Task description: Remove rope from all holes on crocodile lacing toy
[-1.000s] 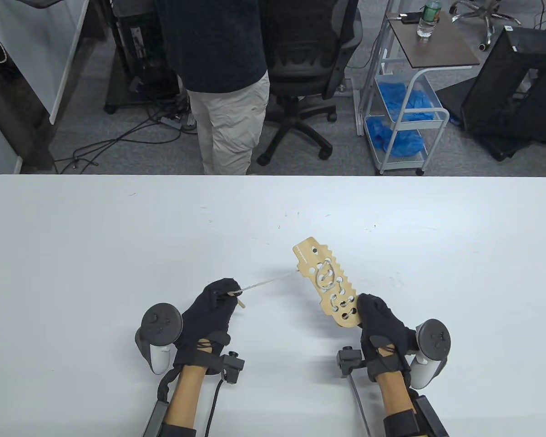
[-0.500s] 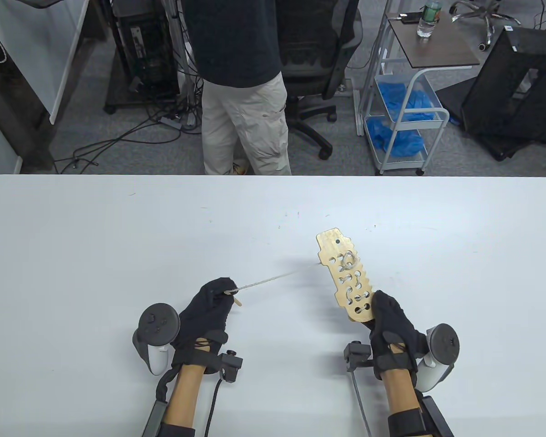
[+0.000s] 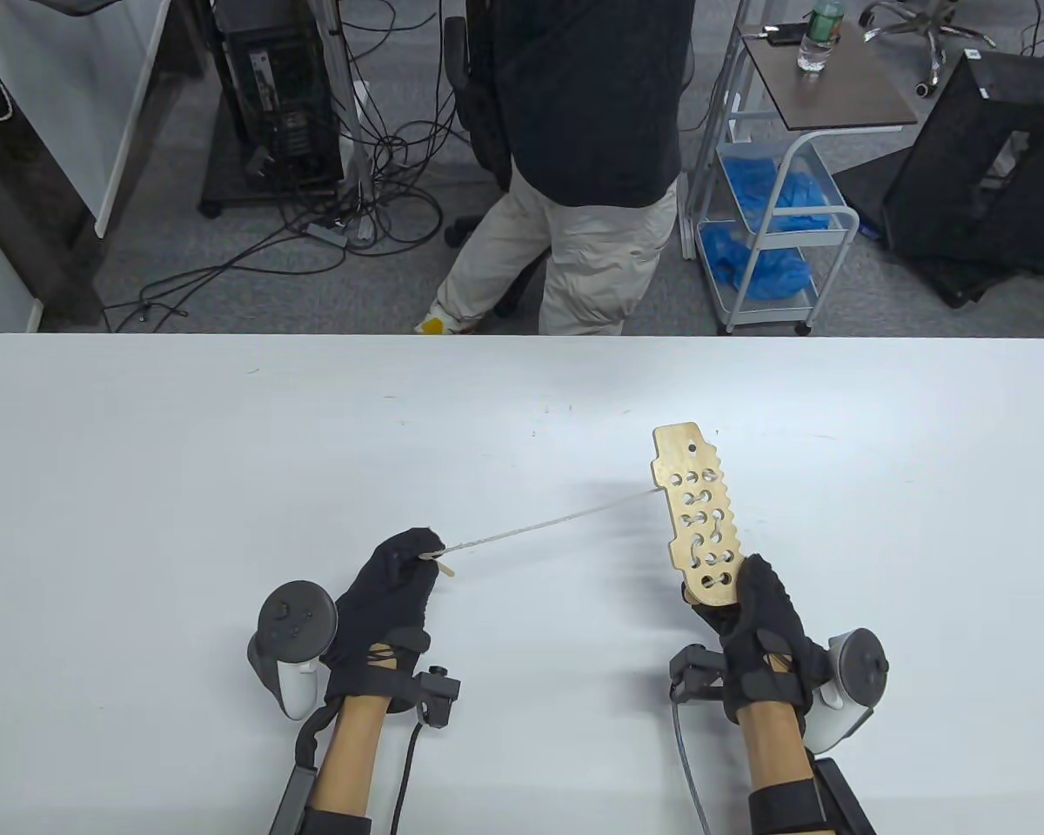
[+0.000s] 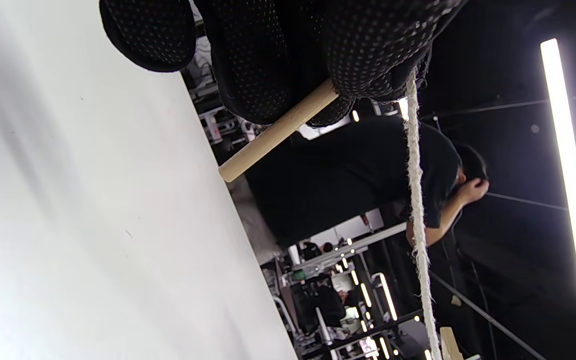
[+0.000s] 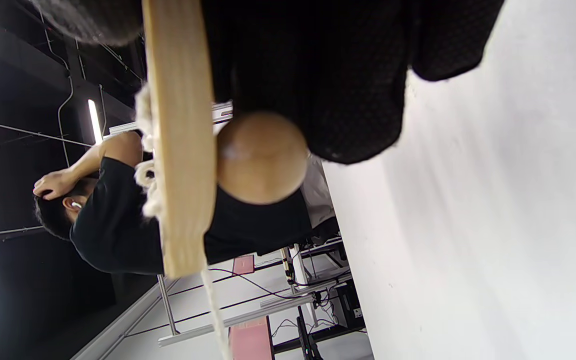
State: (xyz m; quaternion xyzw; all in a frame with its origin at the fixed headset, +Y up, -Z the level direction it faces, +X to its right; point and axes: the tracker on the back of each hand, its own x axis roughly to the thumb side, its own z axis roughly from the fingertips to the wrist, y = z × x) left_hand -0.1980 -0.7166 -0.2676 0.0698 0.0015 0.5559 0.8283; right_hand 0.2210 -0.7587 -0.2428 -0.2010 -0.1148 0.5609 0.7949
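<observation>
The left hand pinches the rope and its wooden stick; the right hand grips the wooden crocodile board, rope stretched tight between them.

No text or label can be read.

Right hand shifts rightward with the crocodile board, which now stands nearly upright. Rope span to the left hand is longer; loose loop on the board's face is gone. Bystander walks right.
</observation>
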